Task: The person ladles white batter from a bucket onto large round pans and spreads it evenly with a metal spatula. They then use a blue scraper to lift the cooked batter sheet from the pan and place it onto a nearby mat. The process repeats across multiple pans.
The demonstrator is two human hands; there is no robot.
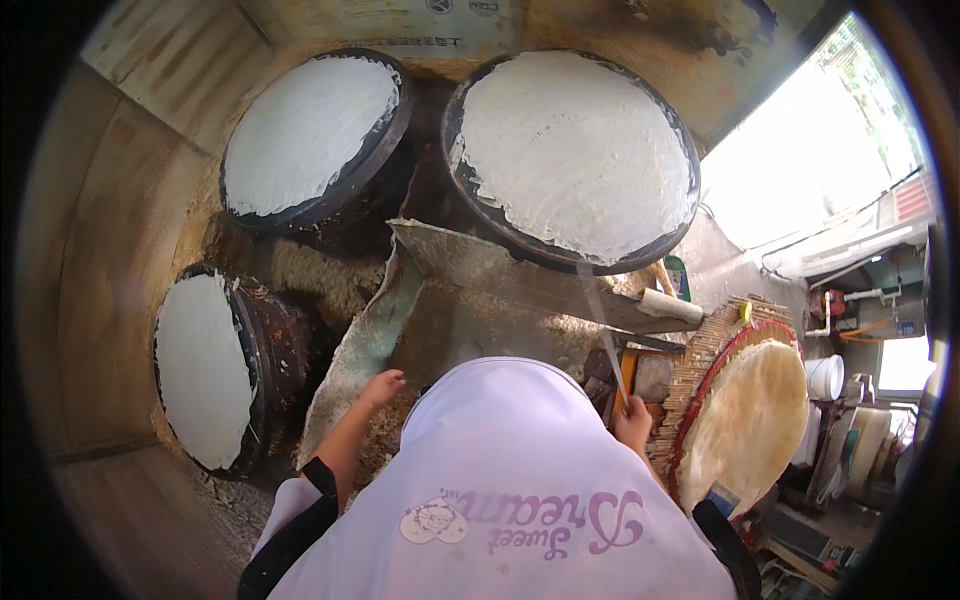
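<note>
My right hand (636, 421) grips a long, thin, pale scraper (611, 349). Its far end reaches the near rim of a large round griddle (570, 157), which is coated with a thin white batter layer, ragged at the edge. Left of my body, my left hand (384, 388) hangs with its fingers loosely curled, nothing seen in it, near a bent metal sheet (390, 319). A second batter-coated griddle (311, 135) stands at the upper left. Further down the left side is a third griddle (204, 371), also spread white.
Pale thin flatbreads (746, 427) are piled on a round red-rimmed tray over a slatted mat (694, 382) at my right. A metal guard (517, 281) stands before the large griddle. Walls (112, 240) enclose the left side. A white bucket (823, 377) stands farther right.
</note>
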